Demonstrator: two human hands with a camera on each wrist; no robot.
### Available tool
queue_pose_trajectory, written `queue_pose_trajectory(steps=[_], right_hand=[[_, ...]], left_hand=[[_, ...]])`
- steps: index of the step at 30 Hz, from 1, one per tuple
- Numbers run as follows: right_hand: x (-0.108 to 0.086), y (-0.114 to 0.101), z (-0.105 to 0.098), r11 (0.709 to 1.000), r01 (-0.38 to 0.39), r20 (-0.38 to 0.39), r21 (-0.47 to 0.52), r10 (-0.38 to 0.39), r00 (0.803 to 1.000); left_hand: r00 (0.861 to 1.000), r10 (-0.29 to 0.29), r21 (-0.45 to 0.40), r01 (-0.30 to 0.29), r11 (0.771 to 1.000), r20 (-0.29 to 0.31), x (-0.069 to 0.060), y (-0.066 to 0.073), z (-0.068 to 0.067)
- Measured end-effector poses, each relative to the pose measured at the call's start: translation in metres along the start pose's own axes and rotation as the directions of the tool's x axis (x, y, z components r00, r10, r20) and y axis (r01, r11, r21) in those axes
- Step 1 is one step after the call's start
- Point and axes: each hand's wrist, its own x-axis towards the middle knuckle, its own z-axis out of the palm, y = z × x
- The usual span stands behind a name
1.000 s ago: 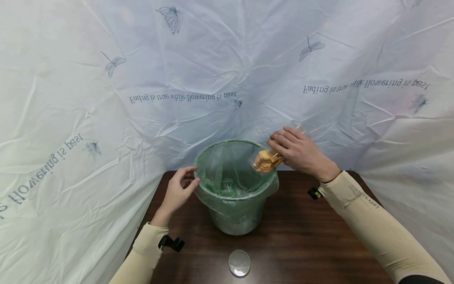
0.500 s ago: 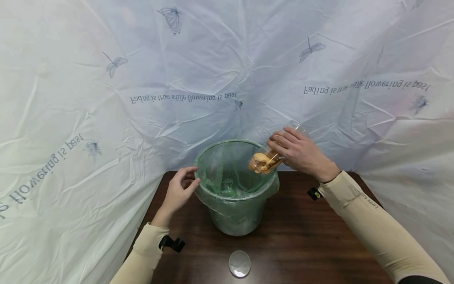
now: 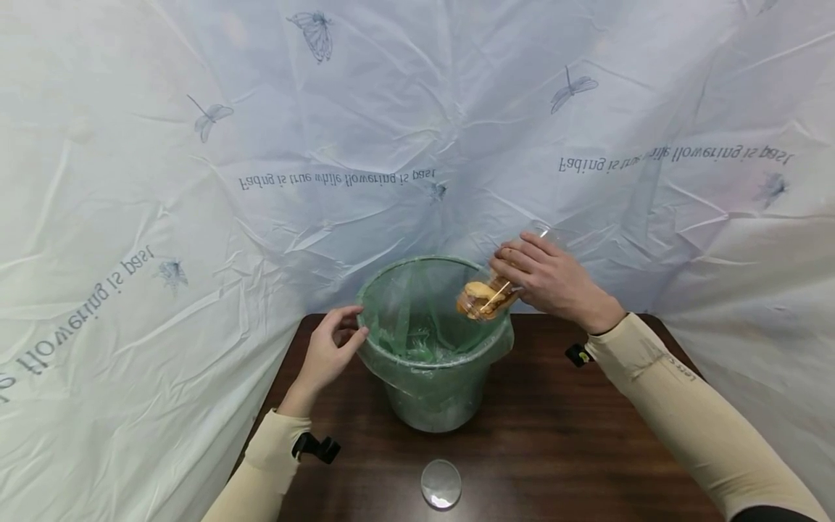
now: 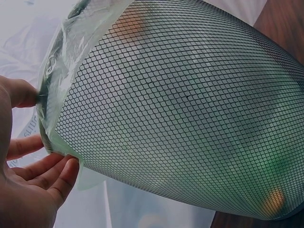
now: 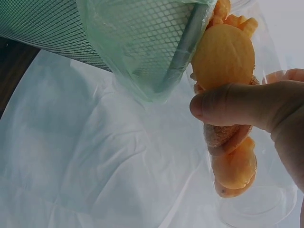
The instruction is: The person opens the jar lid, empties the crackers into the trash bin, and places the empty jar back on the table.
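My right hand (image 3: 554,279) grips a clear plastic jar (image 5: 280,156), its thumb across the near side. The jar is tilted with its lower end over the wastebasket's right rim. Inside it, yellow-orange and brown cookie-like pieces (image 3: 483,299) are bunched toward that low end. The wastebasket (image 3: 435,399) is mesh, lined with a thin green bag (image 3: 417,330) folded over the rim. On the left rim, my left hand (image 3: 329,348) holds on with thumb and curved fingertips. Its lower fingers press the bag's folded edge in the left wrist view.
A round clear lid (image 3: 441,484) lies on the dark wooden table (image 3: 561,442) in front of the wastebasket. Behind and on both sides hangs a pale printed plastic sheet (image 3: 391,109). Orange blurs show through the mesh in the left wrist view.
The cookie-like pieces have slid lower toward the jar's low end, mostly over the first half second. Both hands and the wastebasket stay nearly where they were.
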Motion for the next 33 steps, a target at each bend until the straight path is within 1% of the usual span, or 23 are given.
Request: queue_pose_trajectory(steps=[7, 11, 15, 18, 21, 25, 29, 32, 33], right_hand=[[0.0, 0.001, 0.001, 1.0, -0.009, -0.018, 0.015, 0.009, 1.0], [0.001, 0.001, 0.0, 1.0, 0.003, -0.016, -0.018, -0.003, 1.0], [0.001, 0.0, -0.001, 0.997, 0.031, 0.012, -0.072, -0.03, 0.999], [0.001, -0.001, -0.002, 0.996, 0.04, 0.024, -0.086, -0.038, 0.999], [0.001, -0.002, -0.001, 0.996, 0.04, 0.017, -0.084, -0.039, 0.999], [0.0, -0.002, 0.0, 0.996, 0.047, -0.005, -0.075, -0.048, 0.999], [-0.001, -0.001, 0.002, 0.996, 0.052, -0.027, -0.075, -0.054, 0.998], [-0.002, -0.001, 0.002, 0.995, 0.051, -0.042, -0.089, -0.055, 0.998], [-0.002, -0.002, 0.002, 0.994, 0.051, -0.047, -0.092, -0.055, 0.997]], left_hand=[[1.0, 0.003, 0.011, -0.003, 1.0, -0.004, -0.001, 0.0, 0.0], [1.0, 0.004, 0.017, -0.004, 1.0, -0.002, 0.0, -0.002, 0.0], [1.0, 0.011, 0.012, -0.01, 1.0, -0.009, 0.001, -0.02, 0.002], [1.0, 0.012, 0.013, -0.012, 1.0, -0.016, 0.003, -0.035, 0.003], [1.0, 0.015, 0.013, -0.015, 1.0, -0.02, 0.003, -0.041, 0.003], [0.999, 0.026, -0.001, -0.026, 1.0, -0.028, 0.002, -0.044, 0.003], [0.999, 0.039, 0.006, -0.039, 0.999, -0.035, 0.003, -0.045, 0.003], [0.998, 0.049, 0.011, -0.049, 0.999, -0.036, 0.003, -0.043, 0.004], [0.999, 0.04, 0.008, -0.04, 0.999, -0.029, 0.003, -0.038, 0.003]])
